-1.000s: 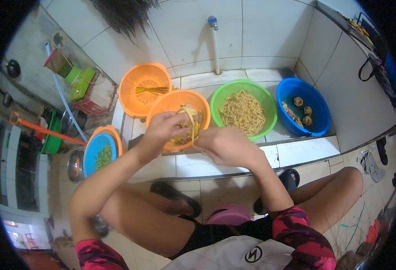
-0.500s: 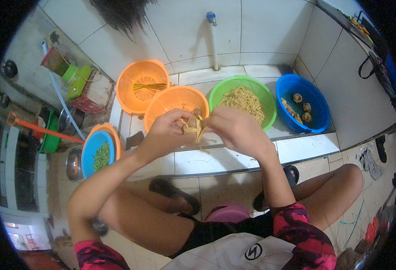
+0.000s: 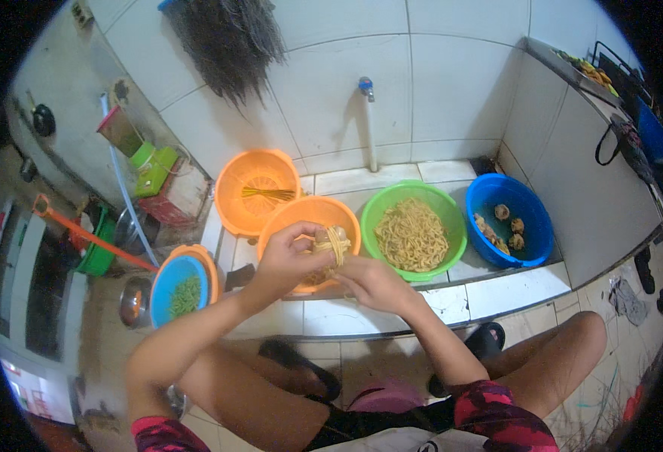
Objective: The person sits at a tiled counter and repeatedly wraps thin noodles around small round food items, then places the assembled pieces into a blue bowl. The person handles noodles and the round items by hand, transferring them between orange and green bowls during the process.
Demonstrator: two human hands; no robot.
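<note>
My left hand (image 3: 290,260) is closed around a small brownish ball wrapped in yellow noodles (image 3: 334,241), above the nearer orange basket (image 3: 309,206). Below and to the right of the ball, my right hand (image 3: 380,282) has its fingers pinched at the lower end of the noodle strands. To its right stands a green basket (image 3: 458,226) heaped with yellow noodles (image 3: 410,237). Farther right, a blue basin (image 3: 526,218) holds several noodle-wrapped balls (image 3: 502,212). What lies in the nearer orange basket is mostly hidden by my hands.
Another orange basket (image 3: 230,181) with thin yellowish strands (image 3: 266,194) stands behind. At the left, a light-blue bowl (image 3: 163,275) holds cut green pieces (image 3: 186,295). A tap (image 3: 367,89) sticks out from the tiled wall; a tiled ledge (image 3: 512,289) runs in front.
The view has tilted up, so everything sits lower in the picture. My right hand has come round below the ball, and the noodle strands now lie more tightly around it.
</note>
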